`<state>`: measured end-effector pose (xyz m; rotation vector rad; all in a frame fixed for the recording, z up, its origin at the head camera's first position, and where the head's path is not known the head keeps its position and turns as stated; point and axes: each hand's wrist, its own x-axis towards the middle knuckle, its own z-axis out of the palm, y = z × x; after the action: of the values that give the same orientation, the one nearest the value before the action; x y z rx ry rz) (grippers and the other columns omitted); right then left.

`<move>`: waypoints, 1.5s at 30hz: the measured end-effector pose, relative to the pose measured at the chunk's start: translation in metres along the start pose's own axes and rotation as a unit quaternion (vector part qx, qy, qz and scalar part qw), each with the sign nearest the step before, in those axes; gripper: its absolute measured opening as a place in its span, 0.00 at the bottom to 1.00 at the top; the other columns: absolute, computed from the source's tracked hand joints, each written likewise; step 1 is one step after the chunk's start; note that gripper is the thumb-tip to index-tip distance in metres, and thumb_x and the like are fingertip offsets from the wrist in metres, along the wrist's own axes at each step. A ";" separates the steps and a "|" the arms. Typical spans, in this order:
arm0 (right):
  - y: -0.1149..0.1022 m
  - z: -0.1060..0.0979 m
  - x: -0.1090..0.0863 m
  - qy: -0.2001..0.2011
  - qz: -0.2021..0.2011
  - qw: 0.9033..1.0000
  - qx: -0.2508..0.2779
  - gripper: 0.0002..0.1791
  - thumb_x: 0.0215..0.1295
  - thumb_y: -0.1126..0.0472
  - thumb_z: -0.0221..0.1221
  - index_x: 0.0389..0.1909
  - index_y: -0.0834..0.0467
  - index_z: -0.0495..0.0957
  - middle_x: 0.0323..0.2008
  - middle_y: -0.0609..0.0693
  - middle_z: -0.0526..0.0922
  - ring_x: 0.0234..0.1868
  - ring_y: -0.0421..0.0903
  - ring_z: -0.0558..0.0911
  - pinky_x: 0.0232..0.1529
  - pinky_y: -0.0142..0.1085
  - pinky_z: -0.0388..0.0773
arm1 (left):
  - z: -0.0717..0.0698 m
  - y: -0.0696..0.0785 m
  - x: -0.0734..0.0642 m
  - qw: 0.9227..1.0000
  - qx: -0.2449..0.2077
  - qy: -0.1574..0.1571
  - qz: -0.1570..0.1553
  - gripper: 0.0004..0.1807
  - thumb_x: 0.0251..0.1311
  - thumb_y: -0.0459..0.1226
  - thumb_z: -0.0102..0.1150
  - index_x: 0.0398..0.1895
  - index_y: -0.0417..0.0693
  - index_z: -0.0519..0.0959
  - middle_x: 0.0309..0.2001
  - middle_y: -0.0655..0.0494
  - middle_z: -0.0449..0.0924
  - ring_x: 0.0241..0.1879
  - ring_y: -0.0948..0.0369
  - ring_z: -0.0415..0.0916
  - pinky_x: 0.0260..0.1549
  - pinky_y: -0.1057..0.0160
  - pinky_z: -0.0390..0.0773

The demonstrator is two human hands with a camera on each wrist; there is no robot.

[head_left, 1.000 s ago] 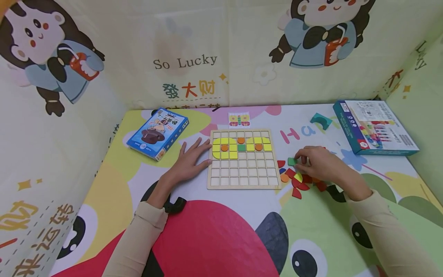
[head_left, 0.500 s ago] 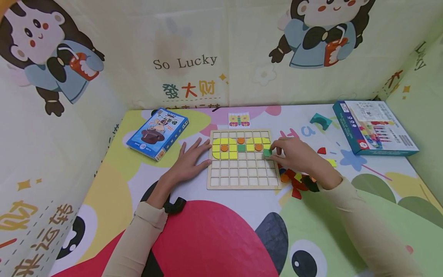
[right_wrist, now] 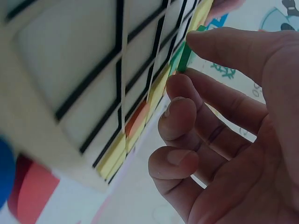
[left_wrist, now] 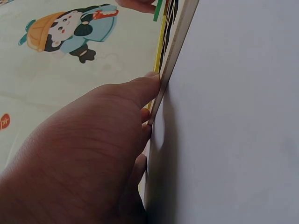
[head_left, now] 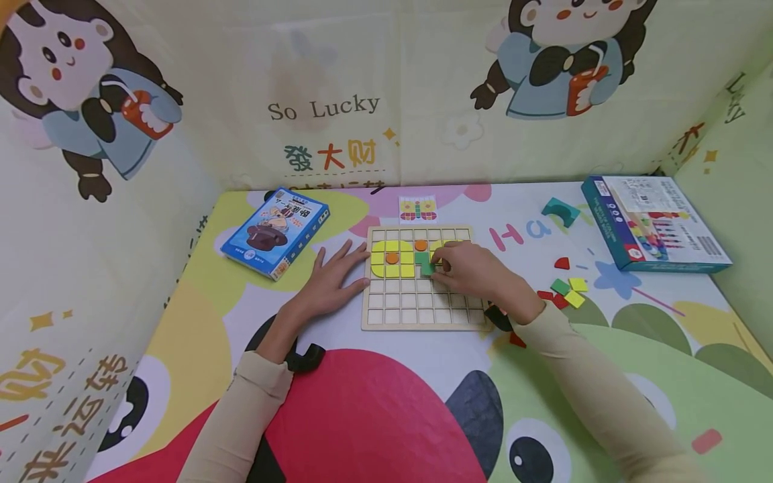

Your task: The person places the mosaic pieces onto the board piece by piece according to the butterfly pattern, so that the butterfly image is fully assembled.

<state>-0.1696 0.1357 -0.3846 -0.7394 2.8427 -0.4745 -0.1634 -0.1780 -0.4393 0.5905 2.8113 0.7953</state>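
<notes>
Change noted: the right hand [head_left: 474,272] has brought 1 green tile [head_left: 427,269] to the middle of the wooden board [head_left: 392,302]. Thumb and forefinger pinch the tile, which stands tilted to the board in the right wrist view. I cannot tell whether its edge touches. It sits just beside the fitted green tile [head_left: 421,257], at 6 o'clock from it. In my judgement, the work is at the placing step, with this tile not yet laid flat.

Left hand [head_left: 332,282]: fingers spread, touching the board's 9 o'clock edge, pinching nothing that I can see; it seems to steady the board.

Against the earlier frames: 1.0 s ago the right hand was over the heap at the board's 4 o'clock; 0.5 s ago it was at the 3 o'clock edge, tile in fingers. Its shift leaves more loose pieces [head_left: 574,298] in sight at 3 o'clock, while the arm and black band [head_left: 498,317] hide most of the heap. Unmoved: the left hand, the picture card [head_left: 418,208] at 12 o'clock and the blue box [head_left: 274,233] at 10 o'clock.
</notes>
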 end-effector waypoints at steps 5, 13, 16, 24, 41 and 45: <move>-0.005 0.007 0.005 -0.007 0.002 1.000 -0.011 0.17 0.68 0.52 0.71 0.53 0.55 0.87 0.36 0.48 0.85 0.37 0.45 0.78 0.39 0.37 0.80 | 0.000 0.001 -0.001 1.000 -0.003 -0.001 -0.001 0.36 0.74 0.55 0.57 0.83 0.60 0.64 0.86 0.59 0.55 0.89 0.51 0.38 0.83 0.33 0.24; -0.006 0.010 0.005 0.005 -0.001 1.000 -0.019 0.16 0.68 0.52 0.71 0.52 0.55 0.87 0.37 0.49 0.85 0.37 0.45 0.79 0.38 0.37 0.81 | 0.000 0.000 0.000 1.000 -0.002 0.000 -0.002 0.36 0.75 0.55 0.57 0.83 0.60 0.64 0.86 0.59 0.55 0.89 0.51 0.38 0.83 0.33 0.24; -0.007 0.010 0.006 0.006 -0.005 1.000 -0.020 0.17 0.68 0.52 0.71 0.53 0.55 0.87 0.38 0.49 0.85 0.37 0.45 0.79 0.40 0.38 0.82 | 0.000 0.000 0.000 1.000 -0.001 0.000 -0.003 0.36 0.75 0.55 0.56 0.83 0.60 0.63 0.86 0.59 0.55 0.89 0.51 0.37 0.83 0.33 0.24; -0.006 0.011 0.006 0.012 -0.016 1.000 -0.020 0.17 0.68 0.53 0.71 0.53 0.56 0.88 0.38 0.50 0.86 0.38 0.45 0.80 0.40 0.39 0.83 | -0.002 0.001 -0.002 1.000 -0.004 0.004 0.004 0.36 0.75 0.54 0.57 0.82 0.59 0.64 0.86 0.59 0.56 0.89 0.51 0.39 0.83 0.32 0.25; 0.038 -0.013 -0.045 0.009 0.051 0.999 0.006 0.21 0.68 0.52 0.71 0.58 0.58 0.85 0.37 0.51 0.85 0.35 0.46 0.78 0.30 0.32 0.77 | -0.001 -0.002 -0.003 1.000 -0.003 0.002 0.000 0.36 0.75 0.55 0.56 0.83 0.61 0.64 0.86 0.61 0.55 0.89 0.53 0.38 0.83 0.34 0.25; 0.063 -0.023 -0.065 0.012 0.064 0.998 0.008 0.21 0.68 0.53 0.71 0.57 0.58 0.85 0.37 0.51 0.86 0.35 0.45 0.78 0.31 0.33 0.78 | -0.001 -0.001 -0.003 1.000 -0.003 0.001 0.002 0.36 0.75 0.55 0.56 0.83 0.60 0.63 0.86 0.60 0.55 0.89 0.52 0.38 0.83 0.33 0.25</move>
<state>-0.1470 0.2256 -0.3796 -0.5492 2.8809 -0.4900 -0.1617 -0.1804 -0.4388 0.5953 2.8094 0.8055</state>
